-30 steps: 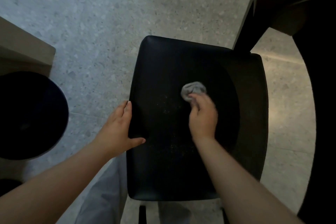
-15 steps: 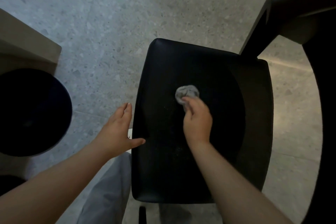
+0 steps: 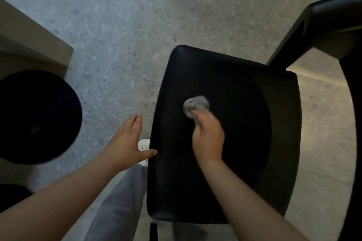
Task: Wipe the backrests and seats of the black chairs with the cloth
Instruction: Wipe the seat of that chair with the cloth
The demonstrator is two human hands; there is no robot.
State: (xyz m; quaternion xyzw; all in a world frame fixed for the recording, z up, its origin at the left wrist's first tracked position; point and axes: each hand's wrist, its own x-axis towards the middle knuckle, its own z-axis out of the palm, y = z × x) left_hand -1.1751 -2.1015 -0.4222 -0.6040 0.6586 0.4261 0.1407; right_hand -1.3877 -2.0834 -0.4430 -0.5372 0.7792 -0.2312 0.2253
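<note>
Left hand (image 3: 127, 141) is lying open and empty beside the seat's (image 3: 254, 133) left edge; right hand (image 3: 207, 141) is pinching the balled cloth (image 3: 195, 104) at mid-seat, probably needing firm, overlapping strokes out to every edge; backrest (image 3: 333, 19) is waiting at right.

- Seat (image 3: 235, 172): open black surface all round its middle, where the right hand (image 3: 208, 139) holds the bunched cloth (image 3: 195, 104).
- Right of the seat and at its far right corner, the curved backrest (image 3: 333, 19) rises and bars passage.
- Left of the seat: the spread left hand (image 3: 127, 141) just beside the edge, open floor (image 3: 117, 64) beyond, and a round black object (image 3: 35, 117) well apart.
</note>
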